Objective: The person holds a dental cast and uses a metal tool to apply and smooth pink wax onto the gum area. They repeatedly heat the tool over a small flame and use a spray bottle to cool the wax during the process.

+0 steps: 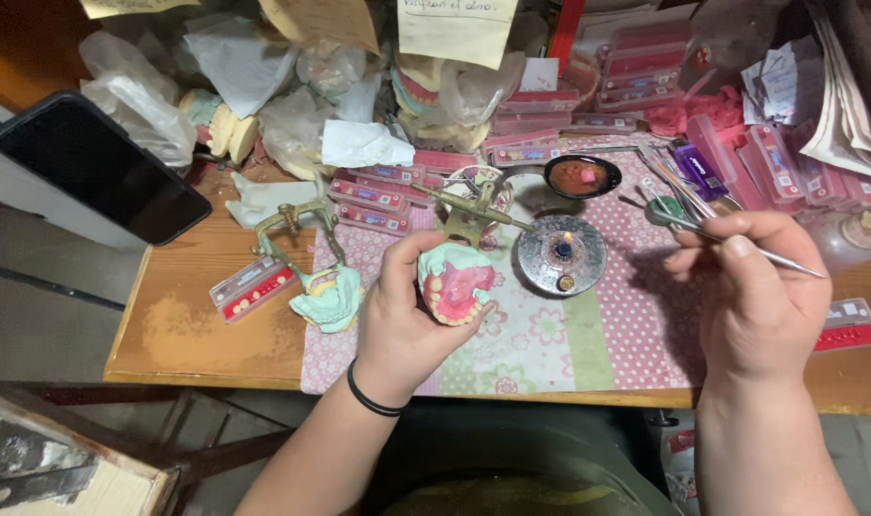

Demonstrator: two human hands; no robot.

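Note:
My left hand [402,320] grips a pale green dental cast with a pink wax denture and a row of teeth [454,284], held above the patterned cloth [607,334]. My right hand [765,287] pinches a thin metal wax tool [789,260] whose tip points left toward a cluster of instruments. Between the hands a small round metal burner [561,254] stands with a lit flame. A spoon holding pink wax [580,176] rests behind it.
A brass articulator with a second green cast [322,287] lies left of my left hand. Stacked red and pink tooth-card boxes [636,76], plastic bags, plaster models and paper notes crowd the back. A black phone [96,164] sits far left. The wooden table edge [206,368] runs near me.

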